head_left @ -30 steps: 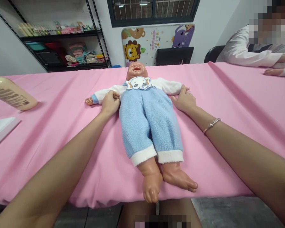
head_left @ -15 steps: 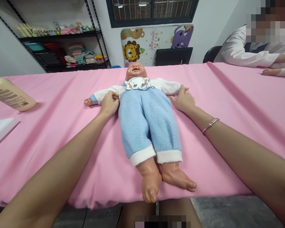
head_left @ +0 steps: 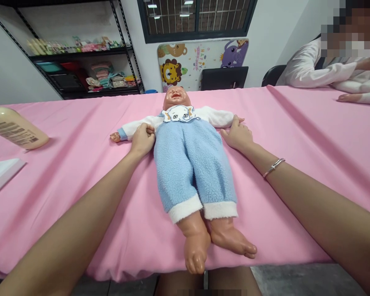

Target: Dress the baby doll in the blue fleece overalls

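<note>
A baby doll (head_left: 194, 160) lies on its back across the pink cloth, feet towards me. It wears fuzzy blue trousers with white cuffs and a white-sleeved top with an animal-face bib (head_left: 179, 114). My left hand (head_left: 142, 139) rests against the doll's side, under its outstretched arm. Its fingers are curled closed; whether they pinch the clothing is hidden. By the other sleeve's end lies my right hand (head_left: 239, 134), thumb apart and index finger stretched to touch the doll's sleeve (head_left: 218, 116) near its small hand.
At left, a beige bottle (head_left: 17, 127) lies tilted near a white box (head_left: 4, 174). A co-worker's white sleeve (head_left: 320, 68) rests at the table's far right. Behind stand a black chair-like back panel (head_left: 224, 78) and a shelf (head_left: 83, 53) with toys and folded cloths.
The whole view has shifted slightly down in the picture. Both hands keep their places beside the doll, which lies as before.
</note>
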`<action>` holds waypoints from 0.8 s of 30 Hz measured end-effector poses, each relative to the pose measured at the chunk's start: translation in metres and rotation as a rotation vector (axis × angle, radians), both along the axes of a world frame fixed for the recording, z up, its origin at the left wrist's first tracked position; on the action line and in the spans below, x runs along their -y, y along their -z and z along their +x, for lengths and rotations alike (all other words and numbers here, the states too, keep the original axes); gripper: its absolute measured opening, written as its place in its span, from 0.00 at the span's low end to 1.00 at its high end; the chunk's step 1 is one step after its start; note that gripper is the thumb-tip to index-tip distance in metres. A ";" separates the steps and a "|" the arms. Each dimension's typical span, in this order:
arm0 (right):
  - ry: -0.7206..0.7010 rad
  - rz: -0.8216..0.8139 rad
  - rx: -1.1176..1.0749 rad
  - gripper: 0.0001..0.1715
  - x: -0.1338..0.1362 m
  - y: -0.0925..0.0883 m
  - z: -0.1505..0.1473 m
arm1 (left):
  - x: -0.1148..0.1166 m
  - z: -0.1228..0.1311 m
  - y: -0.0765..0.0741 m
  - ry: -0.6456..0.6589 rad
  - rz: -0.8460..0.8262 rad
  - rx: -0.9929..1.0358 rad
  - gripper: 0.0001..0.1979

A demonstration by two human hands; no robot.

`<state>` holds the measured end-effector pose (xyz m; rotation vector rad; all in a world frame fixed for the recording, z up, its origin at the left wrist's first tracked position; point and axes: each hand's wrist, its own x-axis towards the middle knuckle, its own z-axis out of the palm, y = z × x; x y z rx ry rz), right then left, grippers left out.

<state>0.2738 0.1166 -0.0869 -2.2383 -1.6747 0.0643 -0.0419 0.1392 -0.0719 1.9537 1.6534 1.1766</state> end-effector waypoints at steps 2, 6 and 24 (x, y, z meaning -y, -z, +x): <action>-0.002 -0.002 -0.001 0.46 0.000 0.001 0.000 | 0.000 0.000 0.001 0.000 0.000 0.002 0.09; -0.002 -0.017 -0.003 0.46 -0.001 0.001 0.001 | -0.001 0.000 0.001 -0.005 -0.003 -0.005 0.09; -0.007 -0.018 0.000 0.46 -0.001 0.000 0.001 | -0.001 -0.001 0.001 -0.008 0.004 -0.018 0.10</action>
